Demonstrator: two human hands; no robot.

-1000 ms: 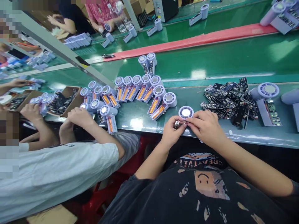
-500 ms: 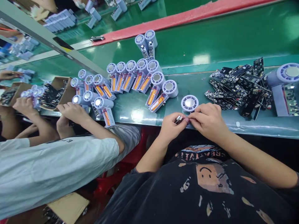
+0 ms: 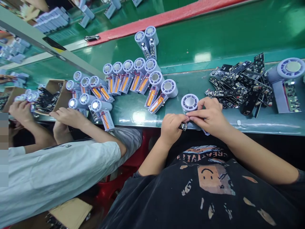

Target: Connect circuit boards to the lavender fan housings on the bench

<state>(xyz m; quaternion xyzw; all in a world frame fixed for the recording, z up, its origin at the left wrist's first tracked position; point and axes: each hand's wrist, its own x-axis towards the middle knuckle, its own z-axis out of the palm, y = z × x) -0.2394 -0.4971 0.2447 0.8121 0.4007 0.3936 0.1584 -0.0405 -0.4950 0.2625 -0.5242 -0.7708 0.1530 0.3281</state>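
Observation:
A small dark circuit board pokes out of my left hand, whose fingers are closed on it. My right hand is pinched, its fingertips meeting those of the left; what they pinch is too small to make out. Just beyond the fingertips is a lilac fan unit, round grille upward, its lower part mostly hidden by my right hand. To the right lies a heap of black circuit boards.
Several fan units with orange strips stand left of my hands on the green table. One larger-looking unit is at the right. Another person's hands work at the left, near a cardboard box.
The view has shifted slightly. My left hand has turned, so the board shows lower, below the fingers. A lilac edge of the fan unit now shows beneath my right hand.

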